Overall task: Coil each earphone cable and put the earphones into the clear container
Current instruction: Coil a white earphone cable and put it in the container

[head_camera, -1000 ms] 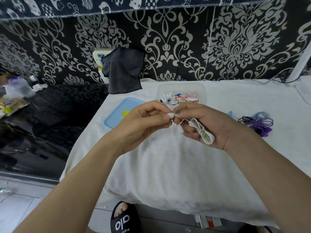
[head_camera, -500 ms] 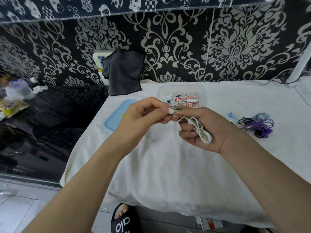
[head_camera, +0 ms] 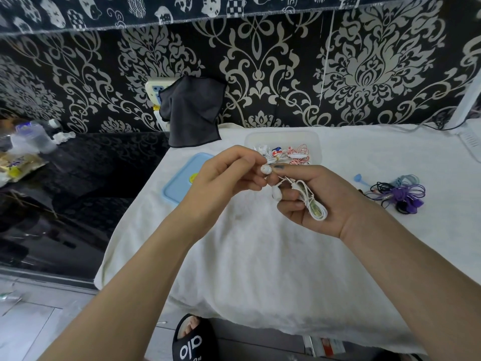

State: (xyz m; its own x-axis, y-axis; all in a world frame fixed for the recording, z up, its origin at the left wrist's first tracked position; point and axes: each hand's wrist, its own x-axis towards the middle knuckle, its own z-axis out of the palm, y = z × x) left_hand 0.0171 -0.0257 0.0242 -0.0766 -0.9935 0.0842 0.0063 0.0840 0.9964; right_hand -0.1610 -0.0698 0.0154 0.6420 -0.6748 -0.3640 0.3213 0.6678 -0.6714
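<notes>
A person's left hand (head_camera: 226,175) is pinching a small white earbud (head_camera: 266,169) while the right hand (head_camera: 316,201) is gripping a coiled white earphone cable (head_camera: 313,204), a second bud (head_camera: 276,193) dangling between them, above a table draped in white towelling cloth (head_camera: 260,256). Behind, a clear plastic container (head_camera: 283,136) is holding white and red-striped earphones (head_camera: 296,155), beside a pale blue rectangular lid (head_camera: 179,183). A tangle of purple and black cables (head_camera: 400,191) is lying to the right.

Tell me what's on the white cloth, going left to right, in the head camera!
Blue lid → left hand → right hand holding the white earphones → purple and black cable tangle.
</notes>
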